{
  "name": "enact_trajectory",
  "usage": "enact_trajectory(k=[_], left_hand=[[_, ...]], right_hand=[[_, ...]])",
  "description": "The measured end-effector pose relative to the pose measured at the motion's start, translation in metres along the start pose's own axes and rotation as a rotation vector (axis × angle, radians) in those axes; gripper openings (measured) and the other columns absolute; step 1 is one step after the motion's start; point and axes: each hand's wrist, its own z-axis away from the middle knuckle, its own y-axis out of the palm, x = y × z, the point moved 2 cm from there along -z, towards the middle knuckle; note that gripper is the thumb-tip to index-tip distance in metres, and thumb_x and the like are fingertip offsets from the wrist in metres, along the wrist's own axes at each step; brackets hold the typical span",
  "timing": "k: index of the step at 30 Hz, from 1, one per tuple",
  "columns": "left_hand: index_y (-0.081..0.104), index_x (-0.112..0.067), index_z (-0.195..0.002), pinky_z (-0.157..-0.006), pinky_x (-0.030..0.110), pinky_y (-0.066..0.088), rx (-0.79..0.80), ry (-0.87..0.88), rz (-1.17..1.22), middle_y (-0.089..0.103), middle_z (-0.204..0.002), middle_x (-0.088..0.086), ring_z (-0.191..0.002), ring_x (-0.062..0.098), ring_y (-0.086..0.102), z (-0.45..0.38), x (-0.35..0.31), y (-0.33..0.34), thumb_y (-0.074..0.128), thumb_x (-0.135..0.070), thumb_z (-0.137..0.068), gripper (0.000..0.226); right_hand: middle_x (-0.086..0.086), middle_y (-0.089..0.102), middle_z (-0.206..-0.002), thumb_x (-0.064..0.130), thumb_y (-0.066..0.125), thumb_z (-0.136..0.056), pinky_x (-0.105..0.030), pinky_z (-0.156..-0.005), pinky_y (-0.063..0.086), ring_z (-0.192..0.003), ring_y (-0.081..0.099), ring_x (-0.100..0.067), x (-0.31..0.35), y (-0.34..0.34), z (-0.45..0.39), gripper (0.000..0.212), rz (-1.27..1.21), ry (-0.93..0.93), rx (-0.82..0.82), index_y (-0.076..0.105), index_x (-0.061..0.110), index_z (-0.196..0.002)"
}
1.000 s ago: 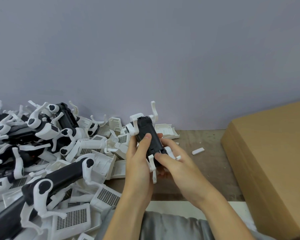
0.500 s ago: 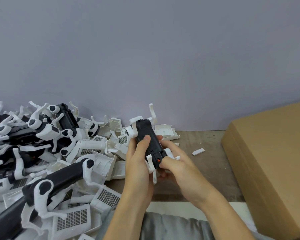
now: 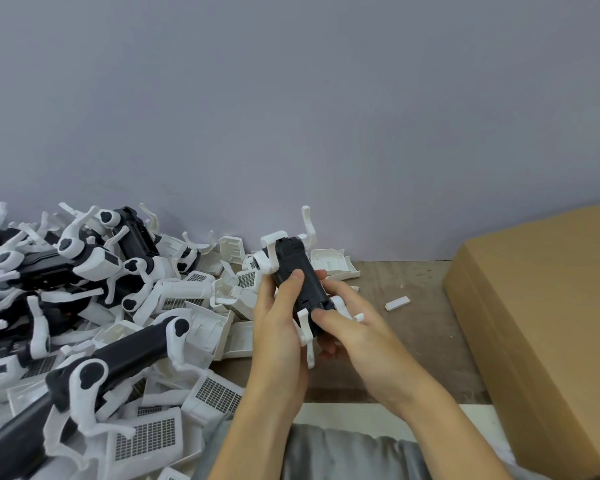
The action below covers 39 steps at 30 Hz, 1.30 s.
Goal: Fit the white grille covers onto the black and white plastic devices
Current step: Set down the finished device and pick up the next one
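Both hands hold one black and white plastic device (image 3: 291,268) upright above the wooden table, its white leg-like arms sticking out at top and bottom. My left hand (image 3: 279,327) grips it from the left, thumb laid across its black face. My right hand (image 3: 354,330) grips the lower end, thumb pressing on the bottom of the black body. Loose white grille covers (image 3: 149,436) lie in the pile at the left, with more black and white devices (image 3: 118,355) among them. No grille cover is visible on the held device.
The pile of devices and covers fills the left side up to the grey wall. A large cardboard box (image 3: 541,334) stands at the right. A small white plastic piece (image 3: 397,303) lies on the wooden table (image 3: 423,341) between hands and box. Grey cloth shows at the bottom.
My right thumb has slid back over the device's lower end, covering the small red spot seen half a second ago. The device has barely moved.
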Motion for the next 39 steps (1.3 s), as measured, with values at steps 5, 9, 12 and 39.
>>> enact_trajectory(k=[5, 9, 12, 39], left_hand=[[0.064, -0.019, -0.118, -0.043, 0.026, 0.043, -0.019, -0.013, 0.02, 0.07, -0.083, 0.003, -0.058, 0.018, 0.064, -0.001, 0.001, -0.001, 0.056, -0.032, -0.097, 0.026], [0.062, -0.018, -0.116, -0.043, 0.027, 0.04, -0.025, -0.012, 0.034, 0.067, -0.078, 0.005, -0.051, 0.022, 0.057, -0.001, 0.002, -0.002, 0.056, -0.034, -0.096, 0.026], [0.066, -0.022, -0.11, -0.042, 0.027, 0.042, -0.033, -0.02, 0.056, 0.069, -0.079, 0.003, -0.053, 0.021, 0.061, -0.001, 0.001, -0.001, 0.056, -0.031, -0.097, 0.019], [0.064, -0.009, -0.112, -0.08, 0.042, 0.051, -0.117, -0.028, 0.537, 0.067, -0.089, 0.012, -0.093, 0.034, 0.062, -0.008, -0.019, -0.022, 0.057, -0.032, -0.096, 0.029]], right_hand=[[0.002, 0.07, -0.094, 0.029, 0.056, -0.077, -0.041, -0.08, 0.052, -0.082, 0.059, -0.02, -0.002, -0.001, -0.001, 0.039, -0.019, -0.014, 0.015, 0.065, 0.049, -0.109], [0.006, 0.061, -0.08, 0.025, 0.053, -0.076, -0.035, -0.071, 0.045, -0.068, 0.049, -0.014, -0.001, -0.001, 0.0, 0.038, -0.041, -0.019, 0.043, 0.067, 0.043, -0.106], [0.011, 0.062, -0.076, 0.024, 0.051, -0.075, -0.03, -0.069, 0.046, -0.064, 0.05, -0.01, 0.0, -0.001, 0.001, 0.04, -0.026, 0.0, 0.045, 0.066, 0.044, -0.106], [0.012, 0.059, -0.095, 0.015, 0.058, -0.092, -0.016, -0.064, 0.047, -0.078, 0.057, -0.003, -0.02, -0.008, -0.004, 0.039, 0.834, 0.015, -0.254, 0.052, 0.039, -0.121]])
